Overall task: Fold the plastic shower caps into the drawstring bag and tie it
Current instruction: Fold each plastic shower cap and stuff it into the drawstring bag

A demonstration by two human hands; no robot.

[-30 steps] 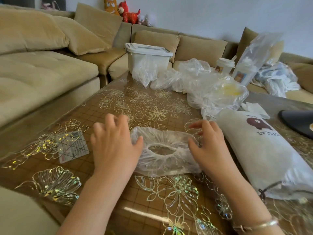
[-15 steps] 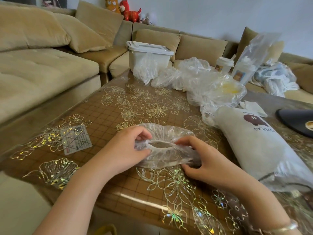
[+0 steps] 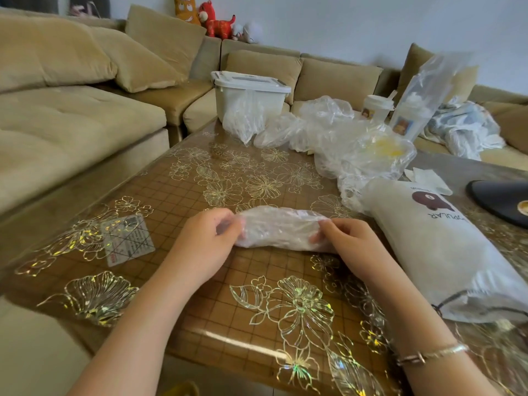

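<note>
A clear plastic shower cap [image 3: 281,228] lies folded in half as a long strip on the flowered table. My left hand [image 3: 210,241] pinches its left end and my right hand [image 3: 347,242] pinches its right end. To the right lies the white drawstring bag [image 3: 440,247] with a brown bear print, bulging, its dark cord at the near end. A heap of loose clear shower caps [image 3: 351,144] sits at the far side of the table.
A white lidded plastic bin [image 3: 250,95] stands at the table's far edge, two cups [image 3: 377,108] to its right. A small printed card [image 3: 128,240] lies left of my hands. A black round object [image 3: 503,200] sits at far right. Beige sofas surround the table.
The cap lay open and round with my hands flat beside it; both hands then gripped its edges and folded it over into a narrow strip.
</note>
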